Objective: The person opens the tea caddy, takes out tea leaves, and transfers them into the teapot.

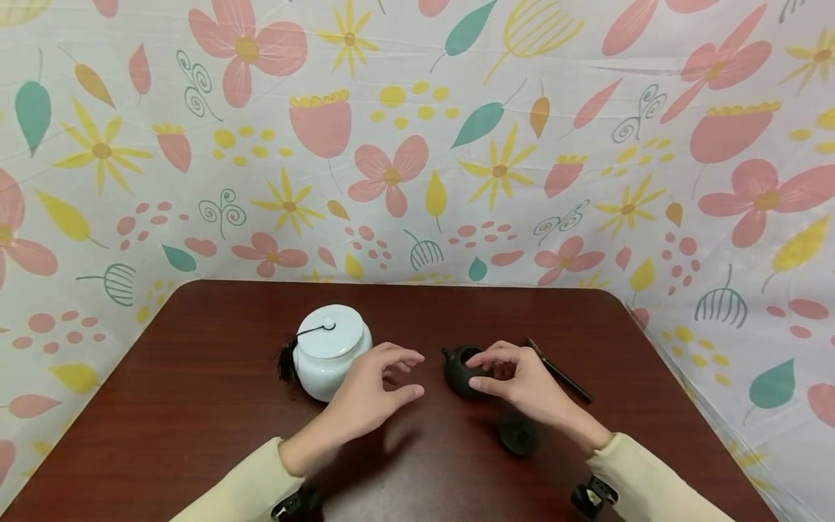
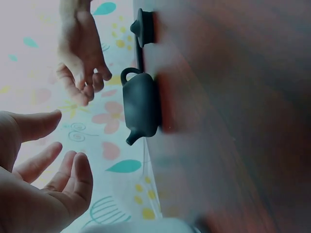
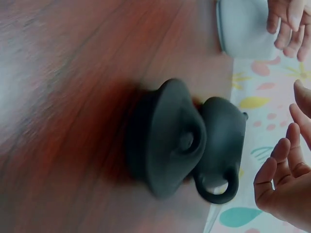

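My left hand (image 1: 372, 388) hovers with loosely curved fingers to the right of a white lidded jar (image 1: 326, 370), holding nothing. Over a small dark teapot (image 1: 459, 377) is my right hand (image 1: 518, 377), its fingers curved and apart, with nothing between them. In the left wrist view a gap shows between the right hand (image 2: 85, 53) and the teapot (image 2: 141, 104), whose loop handle points toward the lid. The dark teapot lid (image 1: 518, 433) lies on the table nearer me; the right wrist view shows this lid (image 3: 170, 141) close up, with its knob.
A dark thin stick (image 1: 561, 373), perhaps a brush or pen, lies right of the teapot. A black tassel (image 1: 285, 362) hangs from the jar lid's cord. Everything stands on a reddish-brown table (image 1: 215, 362), with a flowered cloth (image 1: 417, 145) behind it.
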Demonstrator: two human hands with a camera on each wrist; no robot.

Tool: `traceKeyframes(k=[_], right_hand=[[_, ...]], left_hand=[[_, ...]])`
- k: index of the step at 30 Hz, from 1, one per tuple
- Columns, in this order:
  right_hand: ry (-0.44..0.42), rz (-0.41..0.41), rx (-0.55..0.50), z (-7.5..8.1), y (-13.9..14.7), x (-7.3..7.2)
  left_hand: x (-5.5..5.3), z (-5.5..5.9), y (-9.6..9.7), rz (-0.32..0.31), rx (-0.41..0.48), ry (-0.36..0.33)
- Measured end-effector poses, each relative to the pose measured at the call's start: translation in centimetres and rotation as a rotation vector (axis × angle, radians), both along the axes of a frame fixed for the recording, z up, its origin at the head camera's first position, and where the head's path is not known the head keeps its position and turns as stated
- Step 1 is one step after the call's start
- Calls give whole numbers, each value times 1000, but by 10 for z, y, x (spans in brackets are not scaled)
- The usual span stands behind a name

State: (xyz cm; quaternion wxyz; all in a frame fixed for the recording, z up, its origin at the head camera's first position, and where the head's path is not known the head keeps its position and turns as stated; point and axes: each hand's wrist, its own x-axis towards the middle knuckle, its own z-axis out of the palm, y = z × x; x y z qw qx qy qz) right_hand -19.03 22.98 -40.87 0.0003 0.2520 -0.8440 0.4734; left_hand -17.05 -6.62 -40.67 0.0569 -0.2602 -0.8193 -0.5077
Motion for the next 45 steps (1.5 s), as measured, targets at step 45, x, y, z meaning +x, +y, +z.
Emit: traceKeyframes(k=[45], right_hand=[[-158,142,-147,-3,-136,-48]], left_hand=[[-41,32,-125,203,-5,-25]])
